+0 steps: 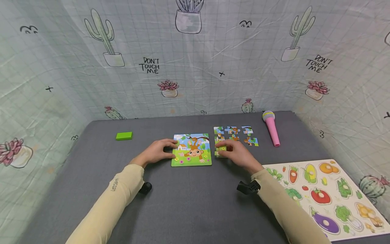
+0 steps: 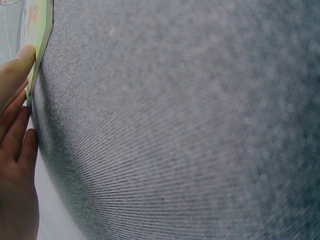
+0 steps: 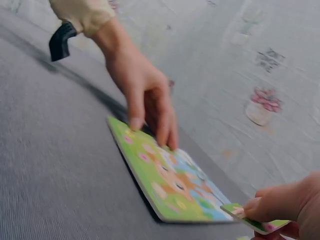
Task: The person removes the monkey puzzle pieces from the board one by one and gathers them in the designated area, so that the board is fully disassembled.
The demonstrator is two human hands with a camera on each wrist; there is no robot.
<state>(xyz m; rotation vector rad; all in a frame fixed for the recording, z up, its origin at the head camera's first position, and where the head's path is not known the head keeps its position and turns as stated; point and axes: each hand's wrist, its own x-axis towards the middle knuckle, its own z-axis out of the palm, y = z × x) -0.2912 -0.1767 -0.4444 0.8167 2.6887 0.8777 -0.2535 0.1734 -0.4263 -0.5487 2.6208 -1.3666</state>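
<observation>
A square puzzle board (image 1: 191,152) with a monkey picture lies in front of me on the dark table. At its left edge, my left hand (image 1: 156,151) rests thumb and fingertips; the left wrist view shows the thumb (image 2: 26,52) over the rim. To the right of the board, my right hand (image 1: 239,154) pinches a green puzzle piece (image 3: 273,226) between thumb and fingers. In the right wrist view this piece hangs close over the board's corner. Several loose puzzle pieces (image 1: 233,130) lie just beyond the right hand, which partly hides some.
A pink toy microphone (image 1: 271,128) lies at the back right. On the near right is a large board of vegetable pictures (image 1: 330,179), partly under the right sleeve. A green block (image 1: 124,136) sits at the back left. Patterned cloth (image 1: 195,67) surrounds the table's back and sides.
</observation>
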